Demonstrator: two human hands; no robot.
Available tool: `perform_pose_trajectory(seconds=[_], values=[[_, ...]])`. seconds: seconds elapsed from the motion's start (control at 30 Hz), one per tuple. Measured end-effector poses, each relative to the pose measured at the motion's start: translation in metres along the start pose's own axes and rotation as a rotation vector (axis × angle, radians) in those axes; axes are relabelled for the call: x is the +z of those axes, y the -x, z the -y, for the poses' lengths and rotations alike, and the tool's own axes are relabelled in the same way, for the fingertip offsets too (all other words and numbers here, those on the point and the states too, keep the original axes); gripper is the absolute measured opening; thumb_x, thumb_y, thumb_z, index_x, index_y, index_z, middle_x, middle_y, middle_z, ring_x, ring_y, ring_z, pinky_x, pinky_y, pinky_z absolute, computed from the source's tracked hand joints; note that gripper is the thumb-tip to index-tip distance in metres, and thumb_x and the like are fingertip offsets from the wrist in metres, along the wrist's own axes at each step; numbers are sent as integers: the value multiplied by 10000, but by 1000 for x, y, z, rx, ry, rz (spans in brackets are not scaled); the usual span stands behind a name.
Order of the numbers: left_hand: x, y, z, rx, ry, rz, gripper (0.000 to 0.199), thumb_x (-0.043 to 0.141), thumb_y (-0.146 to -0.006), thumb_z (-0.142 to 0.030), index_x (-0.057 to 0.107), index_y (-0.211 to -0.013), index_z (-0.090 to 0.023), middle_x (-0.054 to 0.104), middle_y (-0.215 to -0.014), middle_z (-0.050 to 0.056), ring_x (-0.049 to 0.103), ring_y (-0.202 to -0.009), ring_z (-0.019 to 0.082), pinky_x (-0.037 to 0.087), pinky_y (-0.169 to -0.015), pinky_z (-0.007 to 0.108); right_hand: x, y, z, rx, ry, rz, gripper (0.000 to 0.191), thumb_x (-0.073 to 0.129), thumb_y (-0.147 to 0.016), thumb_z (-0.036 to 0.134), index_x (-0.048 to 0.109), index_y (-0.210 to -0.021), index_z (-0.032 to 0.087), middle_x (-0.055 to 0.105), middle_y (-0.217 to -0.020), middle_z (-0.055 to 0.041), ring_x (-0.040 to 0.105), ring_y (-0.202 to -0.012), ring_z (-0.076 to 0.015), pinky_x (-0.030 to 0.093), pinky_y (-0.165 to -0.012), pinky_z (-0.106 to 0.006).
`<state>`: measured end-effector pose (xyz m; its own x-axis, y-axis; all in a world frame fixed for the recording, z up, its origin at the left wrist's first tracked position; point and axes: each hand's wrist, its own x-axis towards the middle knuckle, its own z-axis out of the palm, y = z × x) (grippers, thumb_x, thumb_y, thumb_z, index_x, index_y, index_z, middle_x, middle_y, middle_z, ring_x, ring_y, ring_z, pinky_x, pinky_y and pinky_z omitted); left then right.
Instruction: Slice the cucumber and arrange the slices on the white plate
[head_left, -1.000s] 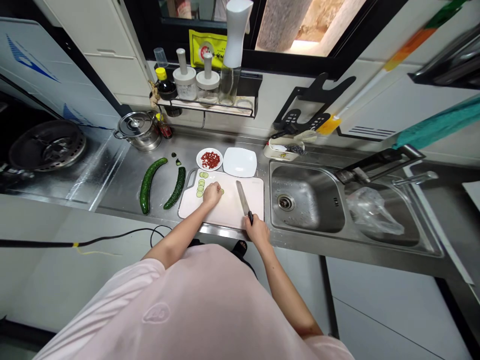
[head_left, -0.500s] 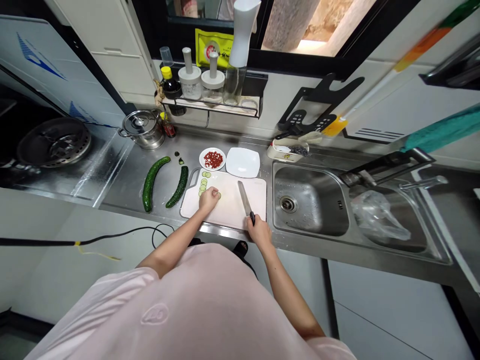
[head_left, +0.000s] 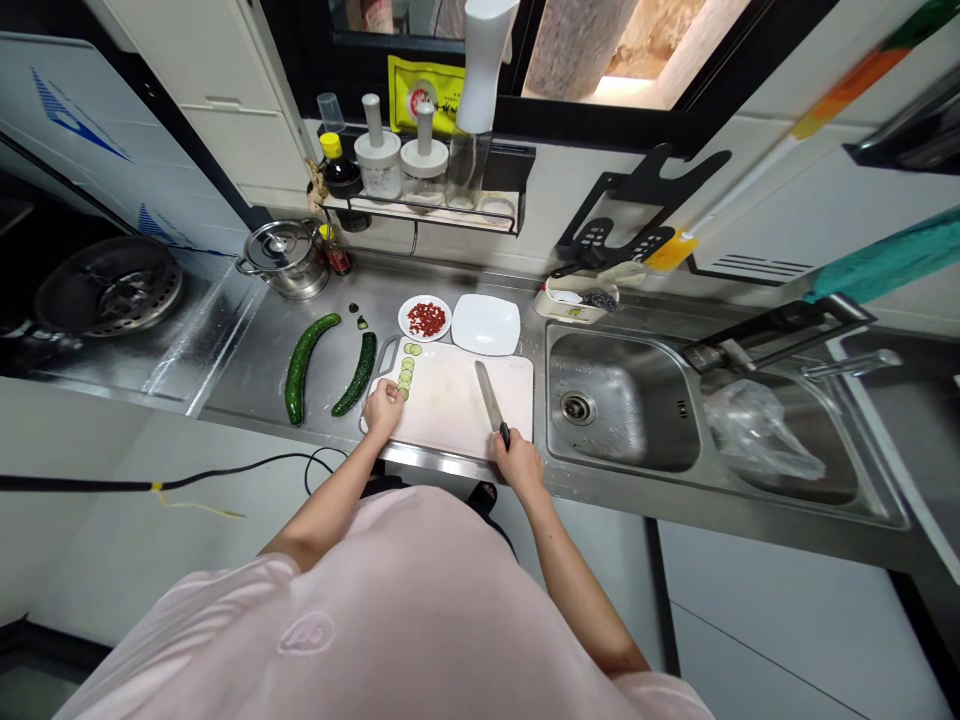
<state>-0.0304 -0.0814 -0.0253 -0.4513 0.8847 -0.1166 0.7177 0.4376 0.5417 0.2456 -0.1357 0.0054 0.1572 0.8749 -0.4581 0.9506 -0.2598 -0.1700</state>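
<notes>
My left hand (head_left: 383,408) is at the left side of the white cutting board (head_left: 457,415), its fingers pinched at a cucumber slice (head_left: 403,392) at the near end of a column of slices. The other cucumber slices (head_left: 407,364) lie flat, overlapping, along the board's left part. My right hand (head_left: 520,462) is closed around the black handle of a kitchen knife (head_left: 489,393). The blade points away from me over the board's right half. Left of the board lie a cut cucumber (head_left: 355,375) and a longer whole cucumber (head_left: 304,368).
Behind the board stand a plate of chopped red pieces (head_left: 425,318) and a white square plate (head_left: 486,324). A steel sink (head_left: 622,400) adjoins on the right. A lidded pot (head_left: 283,258) stands at the back left, below a spice rack (head_left: 424,208). Cucumber ends (head_left: 362,322) lie on the counter.
My left hand has moved left across the board with a cucumber slice, from the middle to the near end of the column. My right hand and the knife have stayed in place.
</notes>
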Motion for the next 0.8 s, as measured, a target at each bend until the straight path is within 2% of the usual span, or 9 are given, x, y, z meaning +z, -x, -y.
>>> perform_pose_trajectory(seconds=[0.3,0.5,0.63,0.8], values=[[-3,0,-1,56,-114,-23,113,551,-793,-306,560,-893,-255,655,-816,-11,587,-841,182,329,-738,286,-3,1,2,3,17,7,507,238,-934,521,558,-1118,173,646,-962,-127,606,-920,-239,406,-759,-303],[-7,0,-8,91,-123,-37,163,524,-801,-271,588,-948,-245,637,-905,38,564,-925,206,340,-778,303,-4,1,3,0,22,-6,495,245,-938,515,563,-1103,174,653,-943,-120,614,-900,-237,410,-748,-301],[-8,-13,-22,107,-105,-44,221,510,-816,-277,604,-1015,-252,633,-959,52,546,-968,222,342,-820,322,-8,2,4,11,16,21,507,233,-942,517,558,-1121,172,648,-976,-133,610,-918,-237,409,-759,-307],[-2,-42,-45,156,-107,-30,277,475,-845,-304,612,-1083,-272,617,-1057,74,515,-1021,258,334,-870,377,-11,4,5,3,18,32,496,238,-945,507,555,-1130,172,647,-976,-134,608,-930,-242,410,-764,-314]])
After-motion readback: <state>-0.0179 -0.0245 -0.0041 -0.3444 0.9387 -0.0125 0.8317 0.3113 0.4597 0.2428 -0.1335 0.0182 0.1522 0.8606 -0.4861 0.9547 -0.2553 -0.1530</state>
